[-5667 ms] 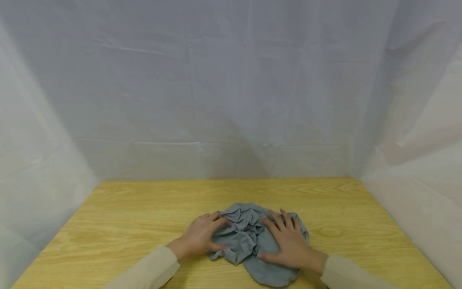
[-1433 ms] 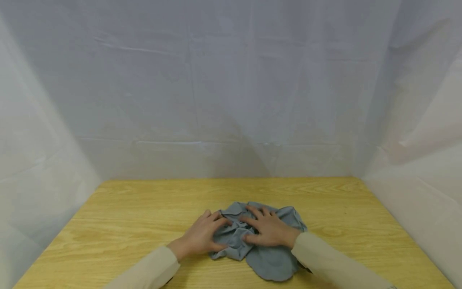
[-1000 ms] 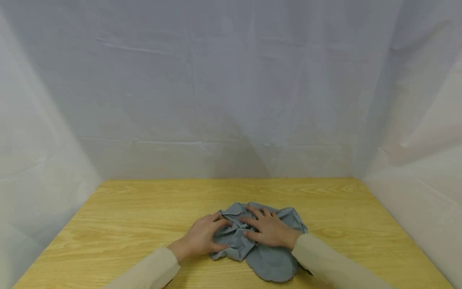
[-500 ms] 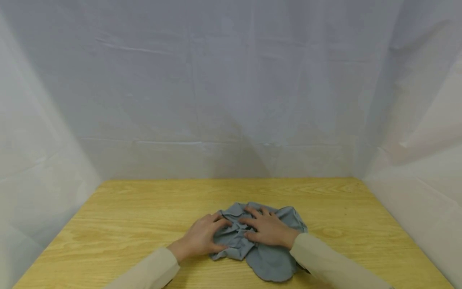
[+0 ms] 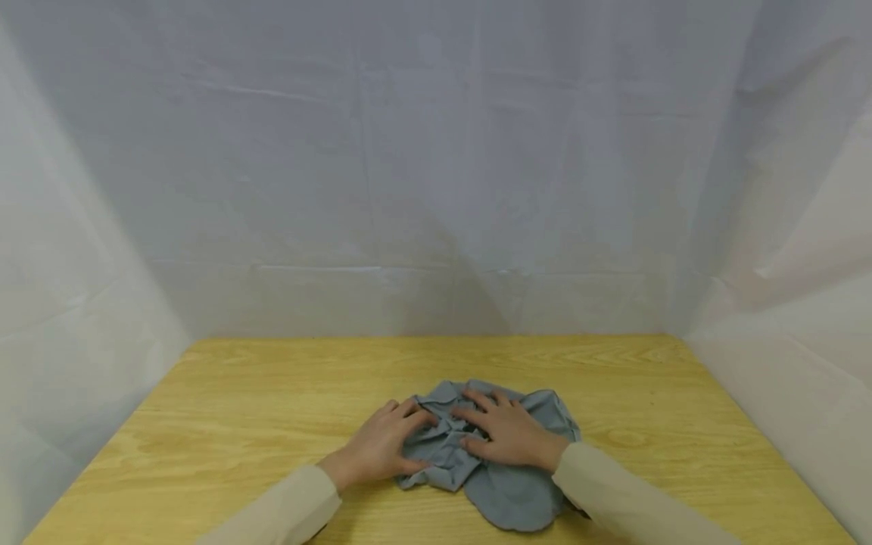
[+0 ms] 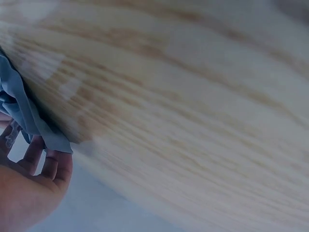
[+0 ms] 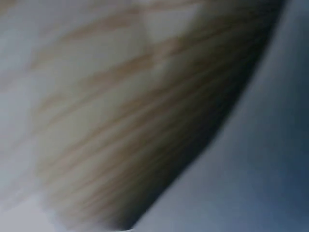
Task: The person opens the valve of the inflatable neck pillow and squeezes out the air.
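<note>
A crumpled grey-blue cloth (image 5: 521,492) lies on the wooden table, folded and bunched toward its left part, with a smooth rounded flap at the near right. My left hand (image 5: 378,446) is at its left edge, thumb and bent fingers about the bunched fabric. The left wrist view shows the fingertips of that hand (image 6: 36,179) tucked at the cloth's edge (image 6: 29,113), beside a small clear piece. My right hand (image 5: 507,431) rests on the middle of the cloth, its fingers spread toward the left hand. The right hand is out of sight in its own wrist view.
The wooden tabletop (image 5: 272,401) reaches back to a pale hanging sheet (image 5: 409,189). Similar sheets stand along the left (image 5: 68,303) and right (image 5: 783,325) sides. The right wrist view is blurred, mostly showing wood grain (image 7: 120,111).
Since the earliest frame my right hand has moved left from the cloth's right side to its middle, and the folds are bunched differently. Over the last second nothing visibly moves.
</note>
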Available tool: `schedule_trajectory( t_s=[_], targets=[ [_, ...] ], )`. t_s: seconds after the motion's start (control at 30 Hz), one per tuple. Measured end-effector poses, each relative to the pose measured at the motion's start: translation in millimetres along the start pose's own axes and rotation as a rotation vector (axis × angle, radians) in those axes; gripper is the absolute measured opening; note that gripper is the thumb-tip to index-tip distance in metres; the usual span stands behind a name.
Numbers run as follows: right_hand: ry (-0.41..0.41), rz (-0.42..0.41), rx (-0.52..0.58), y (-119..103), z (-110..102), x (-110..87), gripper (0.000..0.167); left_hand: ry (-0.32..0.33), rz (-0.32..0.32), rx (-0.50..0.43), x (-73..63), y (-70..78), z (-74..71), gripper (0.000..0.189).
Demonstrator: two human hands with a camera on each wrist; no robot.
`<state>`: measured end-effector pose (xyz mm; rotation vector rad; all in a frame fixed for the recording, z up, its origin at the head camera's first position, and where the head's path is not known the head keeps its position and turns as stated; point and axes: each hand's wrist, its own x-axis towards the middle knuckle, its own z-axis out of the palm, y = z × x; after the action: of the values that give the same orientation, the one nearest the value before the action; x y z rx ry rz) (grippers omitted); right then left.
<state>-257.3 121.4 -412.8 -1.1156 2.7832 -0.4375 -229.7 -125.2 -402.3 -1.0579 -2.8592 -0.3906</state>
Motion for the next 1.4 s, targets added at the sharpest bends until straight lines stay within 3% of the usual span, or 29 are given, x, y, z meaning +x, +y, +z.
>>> schedule_trajectory(
  t_s=[0.3, 0.5, 0.87, 1.4],
  targets=[
    [0.028, 0.002, 0.06, 1.2, -5.1, -18.1, 0.076, -0.022, -0.03, 0.005, 0.1, 3.6, -1.7, 0.052],
    [0.025, -0.03, 0.032, 4.7, -4.2, -34.4, 0.091, -0.036, -0.04, 0.002, -1.1, 3.9, -3.8, 0.053],
    [-0.007, -0.014, 0.019, 4.2, -1.5, -43.8, 0.075, -0.035, -0.037, -0.01, -2.0, 2.0, -3.8, 0.055],
    [0.032, -0.028, -0.032, 3.9, -0.6, -44.1, 0.071, -0.059, -0.054, -0.017, -2.3, 1.6, -5.1, 0.059]
  ],
)
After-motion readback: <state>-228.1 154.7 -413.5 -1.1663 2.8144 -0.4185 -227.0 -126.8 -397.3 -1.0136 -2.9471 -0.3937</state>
